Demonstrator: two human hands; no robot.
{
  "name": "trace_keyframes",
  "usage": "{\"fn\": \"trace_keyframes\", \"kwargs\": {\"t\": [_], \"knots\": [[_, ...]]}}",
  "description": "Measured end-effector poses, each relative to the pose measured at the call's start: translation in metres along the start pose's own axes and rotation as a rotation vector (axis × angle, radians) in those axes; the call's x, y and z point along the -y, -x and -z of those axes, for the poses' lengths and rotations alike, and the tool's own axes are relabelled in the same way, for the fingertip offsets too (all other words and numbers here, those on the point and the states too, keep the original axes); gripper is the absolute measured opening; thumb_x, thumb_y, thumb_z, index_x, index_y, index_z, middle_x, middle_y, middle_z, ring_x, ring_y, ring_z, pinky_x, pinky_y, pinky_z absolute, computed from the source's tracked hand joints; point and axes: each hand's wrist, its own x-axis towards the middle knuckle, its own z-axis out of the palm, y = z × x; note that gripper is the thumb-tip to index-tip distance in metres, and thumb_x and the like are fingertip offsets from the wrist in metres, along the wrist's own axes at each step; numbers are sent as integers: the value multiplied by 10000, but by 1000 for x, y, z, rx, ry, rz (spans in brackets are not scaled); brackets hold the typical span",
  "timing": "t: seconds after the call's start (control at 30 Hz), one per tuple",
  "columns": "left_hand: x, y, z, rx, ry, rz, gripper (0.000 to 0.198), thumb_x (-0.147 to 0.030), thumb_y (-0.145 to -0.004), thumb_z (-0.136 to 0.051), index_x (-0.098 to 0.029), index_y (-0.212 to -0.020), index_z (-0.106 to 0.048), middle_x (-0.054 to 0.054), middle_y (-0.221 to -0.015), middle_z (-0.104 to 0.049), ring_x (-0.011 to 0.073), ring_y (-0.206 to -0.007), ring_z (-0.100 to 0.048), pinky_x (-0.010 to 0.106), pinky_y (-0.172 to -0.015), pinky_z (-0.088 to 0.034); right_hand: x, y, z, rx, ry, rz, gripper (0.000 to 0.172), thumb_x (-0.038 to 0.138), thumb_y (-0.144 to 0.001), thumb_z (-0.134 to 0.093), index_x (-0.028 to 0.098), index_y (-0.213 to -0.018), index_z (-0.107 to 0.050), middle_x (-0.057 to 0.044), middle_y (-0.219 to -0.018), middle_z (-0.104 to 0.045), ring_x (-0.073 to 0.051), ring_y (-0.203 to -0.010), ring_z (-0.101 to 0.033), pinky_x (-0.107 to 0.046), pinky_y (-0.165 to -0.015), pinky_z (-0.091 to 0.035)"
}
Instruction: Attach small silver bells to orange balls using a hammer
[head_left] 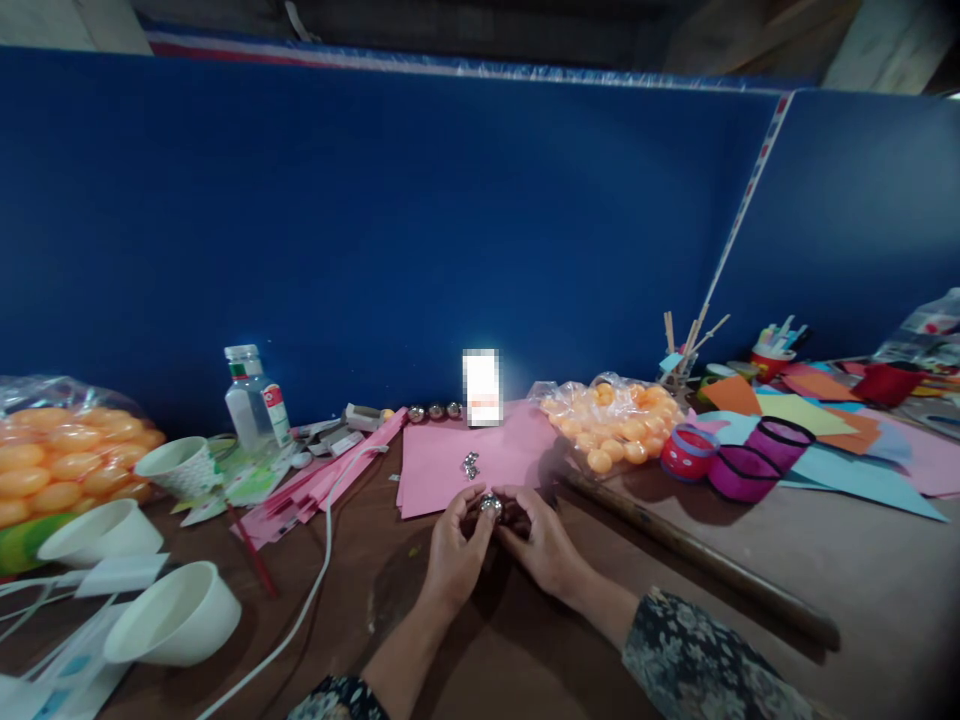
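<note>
A small shiny silver ball (490, 506) sits between the fingertips of both hands, at the front edge of a stack of pink paper (435, 465). My left hand (459, 548) pinches it from the left, thumb against its near side. From the other side, the curled fingers of my right hand (546, 552) close around it. Whether the ball has a slit or a loop is too small to tell. On the pink paper just beyond lies a little cluster of silver pieces (470, 465). Larger silver balls (435, 411) line the paper's far edge.
Right of my hands lies a long wooden handle (705, 545). Bags of orange balls (626, 420) stand on both sides. Paper cups (176, 615), a white cable (326, 545) and a clear bottle (255, 405) are at left. Coloured paper (862, 475) spreads at right. A blue partition (420, 220) rises behind.
</note>
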Motion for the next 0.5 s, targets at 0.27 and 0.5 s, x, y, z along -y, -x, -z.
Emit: {"fn": "trace_keyframes", "kwargs": {"t": [0.27,0.5], "knots": [[0,1,0,-55,-88,9,520,-289,-610,-693,-161,-1081,-515,94,-1006,-632,197,-861,-622,301,-758,-489,-4,-1,-1,-69,37,-17,312,112,-700,-554,199,-1000,-541,-64,-978,-587,-180,-857,-589,-306,-747,-512],[-3,1,1,-18,-97,-15,350,-312,-665,-648,-152,-970,-588,78,-886,-679,198,-806,-635,304,-750,-485,-3,0,-1,-58,3,-37,326,109,-696,-574,193,-1005,-510,-62,-982,-576,-180,-877,-586,-311,-769,-505]]}}
